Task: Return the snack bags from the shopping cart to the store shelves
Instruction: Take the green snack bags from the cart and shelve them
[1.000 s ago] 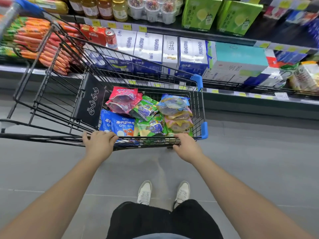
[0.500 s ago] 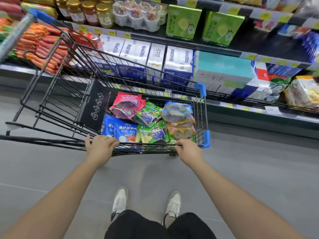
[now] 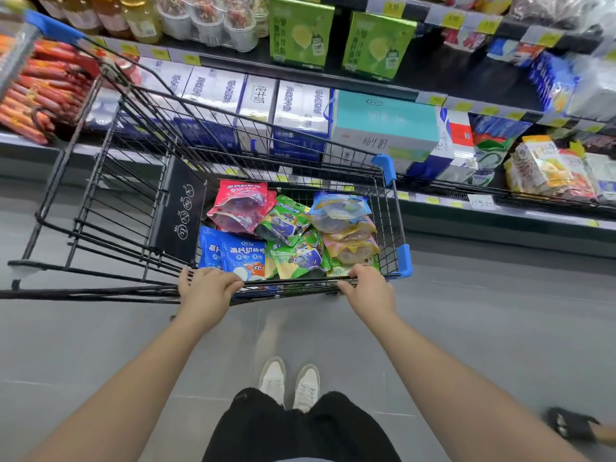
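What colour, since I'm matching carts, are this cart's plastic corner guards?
The corner guards are blue; head view shows them.

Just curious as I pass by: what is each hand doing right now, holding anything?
Left hand: grips the cart's near bar.
Right hand: grips the same bar.

The shopping cart (image 3: 180, 211) has rolled right along the store shelves (image 3: 433, 99): its far right corner now fronts the teal box (image 3: 383, 118), not the white milk cartons (image 3: 260, 101). The 2 white shoes (image 3: 272, 378) stand closer together. A dark sandal (image 3: 570, 425) has entered at the floor's near right edge.
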Tool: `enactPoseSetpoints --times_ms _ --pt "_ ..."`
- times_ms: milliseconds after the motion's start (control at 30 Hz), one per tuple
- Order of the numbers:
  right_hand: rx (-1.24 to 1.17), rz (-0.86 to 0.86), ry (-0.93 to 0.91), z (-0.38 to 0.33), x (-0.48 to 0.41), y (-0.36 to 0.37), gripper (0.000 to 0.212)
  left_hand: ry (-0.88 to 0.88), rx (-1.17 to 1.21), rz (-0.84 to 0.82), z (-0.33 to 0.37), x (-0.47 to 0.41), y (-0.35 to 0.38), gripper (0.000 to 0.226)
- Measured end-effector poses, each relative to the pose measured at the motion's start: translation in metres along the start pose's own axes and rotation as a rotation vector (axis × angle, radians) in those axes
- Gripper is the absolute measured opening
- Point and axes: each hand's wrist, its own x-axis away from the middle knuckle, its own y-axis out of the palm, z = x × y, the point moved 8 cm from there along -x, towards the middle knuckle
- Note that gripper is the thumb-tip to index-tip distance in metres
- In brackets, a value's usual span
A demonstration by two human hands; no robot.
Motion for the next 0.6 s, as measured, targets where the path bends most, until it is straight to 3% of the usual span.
enactPoseSetpoints --times_ms 267,600 --pt "-0.098 -0.008 0.004 0.033 -0.014 -0.012 0.032 -0.009 -0.049 0.002 0.032 0.002 0.005 0.02" --pt "-0.178 -0.203 -0.228 0.055 -0.029 -0.009 0.036 -0.096 -0.015 -0.073 0.033 0.001 -0.001 0.025"
